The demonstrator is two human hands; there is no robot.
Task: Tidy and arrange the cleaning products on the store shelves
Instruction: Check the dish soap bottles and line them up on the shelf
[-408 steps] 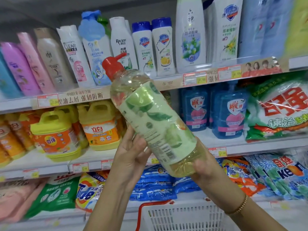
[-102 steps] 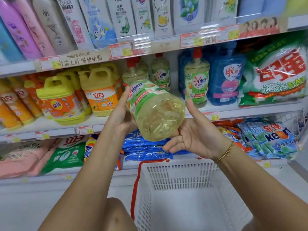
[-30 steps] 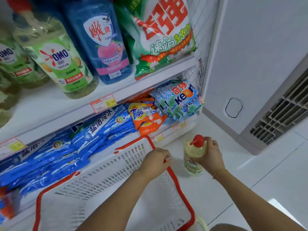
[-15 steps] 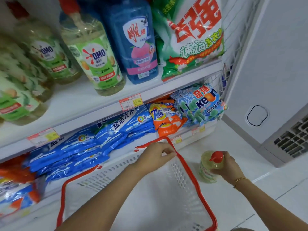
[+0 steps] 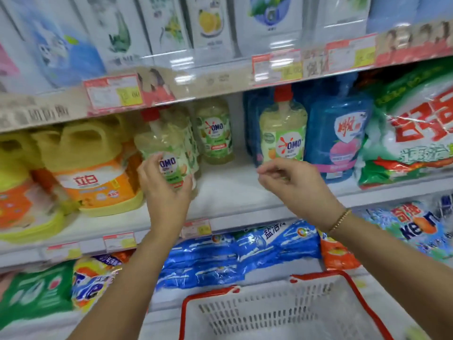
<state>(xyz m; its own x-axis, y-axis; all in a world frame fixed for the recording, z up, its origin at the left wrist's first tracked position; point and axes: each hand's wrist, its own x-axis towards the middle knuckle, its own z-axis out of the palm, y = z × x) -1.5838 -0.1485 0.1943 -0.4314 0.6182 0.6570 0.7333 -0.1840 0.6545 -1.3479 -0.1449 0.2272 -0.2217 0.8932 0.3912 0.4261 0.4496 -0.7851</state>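
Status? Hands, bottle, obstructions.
Left hand grips the OMO bottle at the middle shelf. Right hand empty, loosely curled, apart to its right. Nothing blocking; white basket below.

A: What are the bottle and jugs seen to be made of?
B: Clear glossy plastic is shown for the bottle, matt yellow plastic for the jugs
A: And below?
B: Shiny crinkled film is seen on the blue bags; the basket is moulded in smooth white plastic, red-rimmed
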